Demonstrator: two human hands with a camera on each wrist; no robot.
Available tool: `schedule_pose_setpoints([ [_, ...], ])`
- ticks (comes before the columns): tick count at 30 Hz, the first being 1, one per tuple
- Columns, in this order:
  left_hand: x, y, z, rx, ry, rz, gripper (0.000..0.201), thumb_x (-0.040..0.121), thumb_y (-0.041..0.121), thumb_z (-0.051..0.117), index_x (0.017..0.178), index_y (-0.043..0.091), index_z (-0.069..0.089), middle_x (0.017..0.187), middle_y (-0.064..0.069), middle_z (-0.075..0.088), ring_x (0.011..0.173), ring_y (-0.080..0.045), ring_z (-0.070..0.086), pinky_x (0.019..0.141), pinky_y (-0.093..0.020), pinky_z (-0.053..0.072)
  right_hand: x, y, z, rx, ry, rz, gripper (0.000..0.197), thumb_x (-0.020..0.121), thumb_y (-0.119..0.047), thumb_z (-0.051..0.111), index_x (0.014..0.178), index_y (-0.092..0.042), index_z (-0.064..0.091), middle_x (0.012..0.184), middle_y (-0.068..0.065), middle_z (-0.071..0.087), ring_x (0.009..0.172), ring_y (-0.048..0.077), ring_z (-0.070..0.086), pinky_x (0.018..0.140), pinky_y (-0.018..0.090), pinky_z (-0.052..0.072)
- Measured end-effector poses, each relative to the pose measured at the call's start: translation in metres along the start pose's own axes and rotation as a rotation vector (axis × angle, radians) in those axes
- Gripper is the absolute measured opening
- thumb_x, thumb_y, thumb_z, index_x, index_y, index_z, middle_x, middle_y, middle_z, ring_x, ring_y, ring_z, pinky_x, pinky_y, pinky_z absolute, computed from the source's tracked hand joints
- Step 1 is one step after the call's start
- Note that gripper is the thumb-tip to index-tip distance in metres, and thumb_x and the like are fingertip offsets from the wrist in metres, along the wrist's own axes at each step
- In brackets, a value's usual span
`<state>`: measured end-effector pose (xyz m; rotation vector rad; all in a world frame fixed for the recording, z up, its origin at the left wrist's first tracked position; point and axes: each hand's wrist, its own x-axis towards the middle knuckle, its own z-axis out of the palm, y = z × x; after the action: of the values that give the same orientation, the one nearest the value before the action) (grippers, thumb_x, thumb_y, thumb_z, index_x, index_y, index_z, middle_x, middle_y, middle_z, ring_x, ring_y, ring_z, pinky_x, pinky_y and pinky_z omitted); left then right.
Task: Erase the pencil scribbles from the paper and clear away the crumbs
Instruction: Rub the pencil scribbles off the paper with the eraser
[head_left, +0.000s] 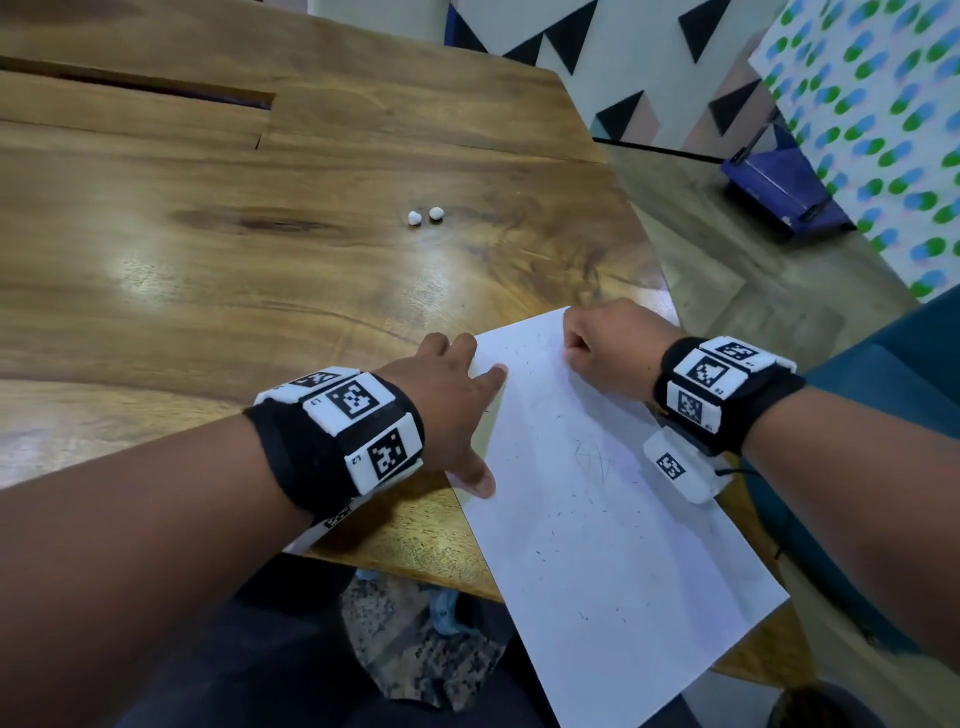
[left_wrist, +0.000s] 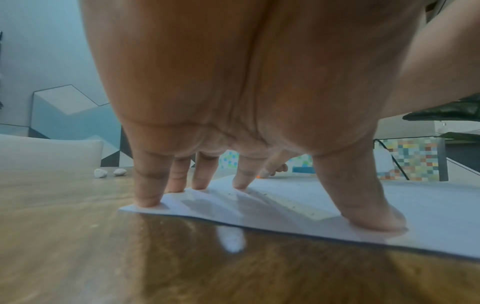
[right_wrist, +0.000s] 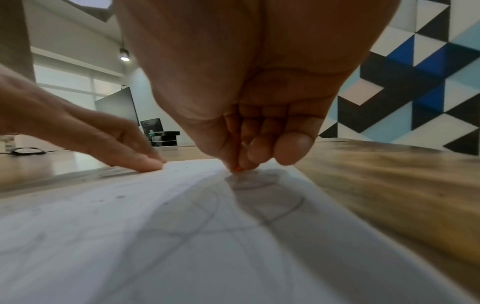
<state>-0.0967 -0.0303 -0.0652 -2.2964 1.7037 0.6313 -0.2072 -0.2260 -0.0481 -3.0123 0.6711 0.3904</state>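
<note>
My left hand (head_left: 449, 400) is spread flat, fingers straight, pressing down the left edge of the white sheet of paper (head_left: 597, 509); in the left wrist view my fingertips (left_wrist: 146, 200) and thumb bear on the sheet's border right where it meets the wood. My right hand (head_left: 610, 345) is clenched near the sheet's far corner, its fingers curled in and pinching a small orange eraser (right_wrist: 237, 169), of which only the tip shows, pressed onto the paper. I cannot tell the eraser's shape, since my fingers hide the rest.

The paper lies slantwise on the near right part of the glossy brown wooden table (head_left: 208, 260), with its near corner hanging past the table's edge over my lap. Faint grey pencil scribbles (head_left: 592, 457) remain around the middle of the sheet, and dark eraser crumbs (head_left: 553, 530) are scattered as small flecks over most of it.

Well apart from the sheet, farther out on the table, two small white lumps (head_left: 425, 214) sit just beside each other. Beyond the table's right edge stands a wall with black, blue and white triangles (right_wrist: 420, 86).
</note>
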Motion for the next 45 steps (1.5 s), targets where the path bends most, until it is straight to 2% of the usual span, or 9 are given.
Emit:
schedule_pose_setpoints([
  [8, 0.003, 0.0, 0.002, 0.008, 0.005, -0.002, 0.129, 0.068, 0.078, 0.074, 0.163, 0.027, 0.002, 0.154, -0.009, 0.018, 0.144, -0.032, 0.016, 0.103, -0.046, 0.046, -0.04, -0.055, 0.015, 0.018, -0.131, -0.326, 0.013, 0.094, -0.028, 0.045, 0.081, -0.023, 0.045, 0.084, -0.001, 0.062, 0.078, 0.024, 0.056, 0.069, 0.039, 0.049],
  [13, 0.0, 0.001, 0.0, 0.015, 0.009, 0.0, 0.125, 0.07, 0.077, 0.073, 0.162, 0.026, 0.006, 0.154, -0.009, 0.019, 0.145, -0.031, 0.017, 0.102, -0.047, 0.046, -0.019, -0.028, 0.015, 0.077, -0.029, -0.131, 0.012, 0.086, -0.026, 0.048, 0.074, -0.023, 0.044, 0.071, -0.005, 0.055, 0.069, 0.022, 0.054, 0.06, 0.035, 0.048],
  [16, -0.001, 0.002, -0.001, 0.007, 0.005, -0.005, 0.123, 0.07, 0.077, 0.073, 0.161, 0.027, 0.007, 0.155, -0.006, 0.018, 0.145, -0.03, 0.016, 0.104, -0.048, 0.047, -0.007, -0.012, 0.009, 0.085, 0.0, -0.023, 0.008, 0.084, -0.024, 0.05, 0.077, -0.022, 0.048, 0.072, -0.002, 0.058, 0.069, 0.024, 0.057, 0.062, 0.036, 0.051],
  [21, -0.002, 0.002, 0.0, 0.0, 0.011, -0.007, 0.124, 0.07, 0.083, 0.066, 0.162, 0.028, 0.004, 0.159, -0.004, 0.013, 0.148, -0.03, 0.011, 0.104, -0.048, 0.046, -0.017, -0.018, 0.012, 0.042, 0.01, -0.09, 0.009, 0.087, -0.022, 0.046, 0.078, -0.021, 0.045, 0.07, -0.001, 0.056, 0.065, 0.024, 0.053, 0.06, 0.039, 0.048],
  [26, -0.002, 0.006, 0.004, 0.019, 0.042, 0.002, 0.126, 0.065, 0.091, 0.06, 0.16, 0.025, 0.01, 0.151, -0.006, 0.021, 0.144, -0.033, 0.018, 0.104, -0.048, 0.043, -0.038, -0.044, 0.021, 0.1, -0.117, -0.226, 0.008, 0.087, -0.03, 0.047, 0.082, -0.025, 0.049, 0.078, -0.004, 0.059, 0.074, 0.022, 0.056, 0.064, 0.037, 0.049],
  [32, -0.004, 0.007, 0.006, 0.04, 0.053, -0.006, 0.128, 0.064, 0.089, 0.064, 0.16, 0.024, 0.009, 0.154, -0.009, 0.02, 0.145, -0.033, 0.017, 0.108, -0.051, 0.041, -0.009, -0.008, 0.008, 0.102, 0.011, 0.0, 0.011, 0.086, -0.021, 0.048, 0.076, -0.021, 0.046, 0.075, 0.001, 0.058, 0.071, 0.026, 0.057, 0.067, 0.04, 0.054],
  [35, -0.004, 0.006, 0.007, 0.045, 0.063, -0.004, 0.13, 0.065, 0.09, 0.063, 0.16, 0.024, 0.006, 0.155, -0.009, 0.02, 0.145, -0.033, 0.017, 0.109, -0.05, 0.04, -0.008, -0.006, 0.005, 0.073, 0.009, 0.026, 0.009, 0.087, -0.019, 0.048, 0.079, -0.02, 0.049, 0.076, 0.002, 0.058, 0.072, 0.027, 0.059, 0.068, 0.041, 0.055],
  [42, -0.001, 0.006, 0.01, 0.045, 0.058, -0.003, 0.132, 0.065, 0.09, 0.063, 0.161, 0.024, 0.003, 0.157, -0.01, 0.016, 0.147, -0.036, 0.013, 0.112, -0.052, 0.036, -0.05, -0.052, 0.021, 0.089, -0.107, -0.305, 0.013, 0.092, -0.027, 0.046, 0.081, -0.02, 0.048, 0.079, -0.001, 0.061, 0.074, 0.025, 0.056, 0.066, 0.039, 0.048],
  [45, -0.002, 0.006, 0.01, 0.047, 0.064, 0.001, 0.131, 0.065, 0.09, 0.062, 0.161, 0.024, 0.003, 0.158, -0.011, 0.016, 0.148, -0.035, 0.013, 0.113, -0.053, 0.035, -0.047, -0.047, 0.021, 0.102, -0.122, -0.326, 0.012, 0.091, -0.028, 0.047, 0.081, -0.022, 0.049, 0.076, -0.003, 0.06, 0.072, 0.023, 0.056, 0.065, 0.039, 0.049],
])
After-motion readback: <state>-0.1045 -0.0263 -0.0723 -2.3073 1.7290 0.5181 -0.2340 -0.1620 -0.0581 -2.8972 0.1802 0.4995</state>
